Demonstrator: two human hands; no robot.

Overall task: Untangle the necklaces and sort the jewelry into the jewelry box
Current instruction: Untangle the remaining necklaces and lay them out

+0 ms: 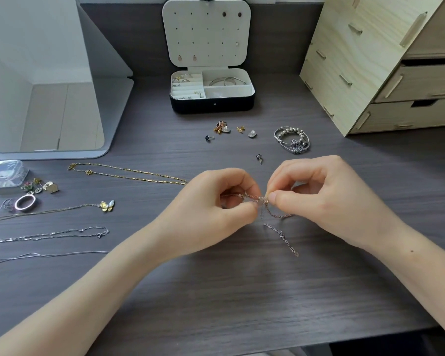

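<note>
left: four freed chains lie on the table (242, 304), long axes left-right: gold necklace (129, 173), butterfly necklace (108, 206), two silver chains (49, 236). they take up the room on that side.

left hand (216, 201): thumb and forefinger pressed together, pinching the tangled chains (261, 200) from the knot's left. a strand runs left under the palm.

jewelry box (190, 105): lid up, straight behind, well apart from the hands. loose earrings (222, 127) lie between.

the knot sits between the two hands, mid-table and just above the surface. neither hand is nearer.

loose tail (283, 237): lies on the table just below the knot, clasp end pointing to the near edge and right.

right hand (316, 199): same kind of pinch from the knot's right, tips nearly touching the left's. a rose strand loops down under it.

my read: the pull axis is left-right, parallel to the near edge. best room looks to be toward that edge, and the tail may snag.

right: bangles (292, 140) behind the right hand, wooden drawers (370, 73) further back.
</note>
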